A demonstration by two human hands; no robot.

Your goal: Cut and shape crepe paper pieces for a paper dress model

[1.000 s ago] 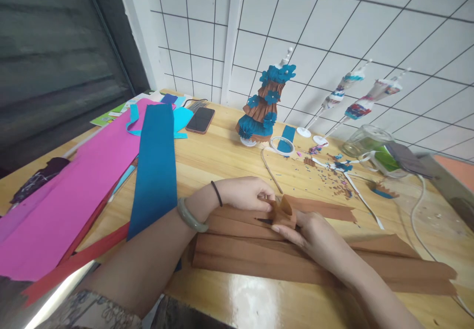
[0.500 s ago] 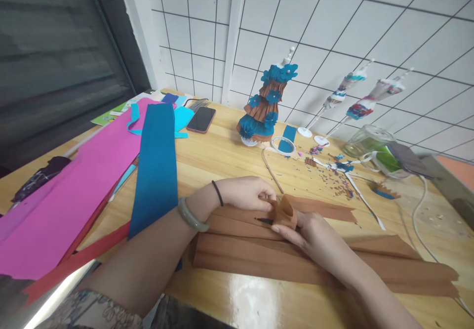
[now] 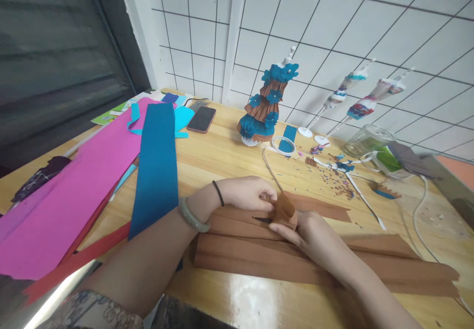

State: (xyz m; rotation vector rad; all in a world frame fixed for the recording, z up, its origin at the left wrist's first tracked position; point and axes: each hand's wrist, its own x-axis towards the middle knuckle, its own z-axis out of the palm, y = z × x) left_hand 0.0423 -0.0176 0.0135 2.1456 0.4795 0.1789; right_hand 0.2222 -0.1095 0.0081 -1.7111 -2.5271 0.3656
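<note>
Counter (image 3: 218, 161): light wood, carrying the paper.
Brown sheets (image 3: 255, 260): flat, overlapping, long axis running left to right beneath both hands.
Blue sheet (image 3: 157, 166): left of the hands, long axis pointing away from the person.
Doll (image 3: 272, 104): beyond the hands, well apart, in a blue and brown dress.
Right hand (image 3: 311, 230): right of the curl (image 3: 286, 214), thumb at its lower edge; the other fingers are mostly hidden, so what they grip cannot be told.
Left hand (image 3: 250, 194): fingers pinching the curl's left edge.
Curl: bent brown paper between the hands, touching both.
Dark tip (image 3: 262, 220): juts left below the left fingers, perhaps a blade.
</note>
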